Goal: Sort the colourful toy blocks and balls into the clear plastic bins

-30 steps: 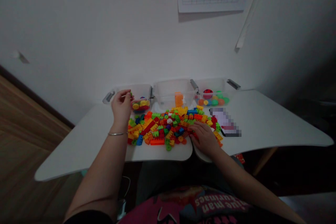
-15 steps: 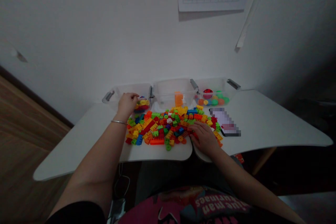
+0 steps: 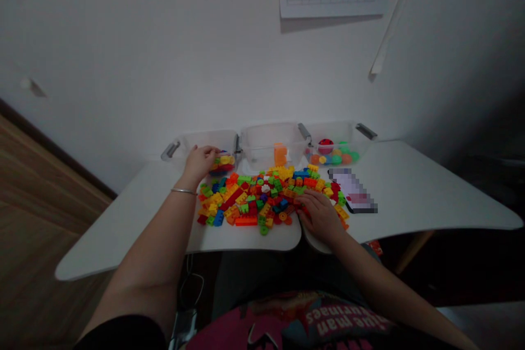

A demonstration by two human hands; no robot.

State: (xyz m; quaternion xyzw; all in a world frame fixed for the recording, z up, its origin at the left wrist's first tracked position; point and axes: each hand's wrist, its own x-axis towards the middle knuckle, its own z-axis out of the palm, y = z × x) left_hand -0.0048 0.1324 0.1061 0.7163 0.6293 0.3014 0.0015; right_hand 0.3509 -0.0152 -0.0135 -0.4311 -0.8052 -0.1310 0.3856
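My left hand is over the left clear plastic bin, its fingers reaching inside above yellow, red and blue toy pieces. Those fingers look loosely extended, and I see nothing between them. Lying at the right side of a heap of colourful toy building bricks is my right hand. Its thumb and fingers are apart, with red bricks showing in the gap. The fingertips touch the heap.
The middle clear bin has an orange brick in or against it. In the right bin are a red ladybird-like ball and several coloured balls. A phone lies on the white table, right of the heap.
The fingers of my left hand have straightened from a pinch over the left bin. My right hand stays at the heap, and the view has shifted very slightly.
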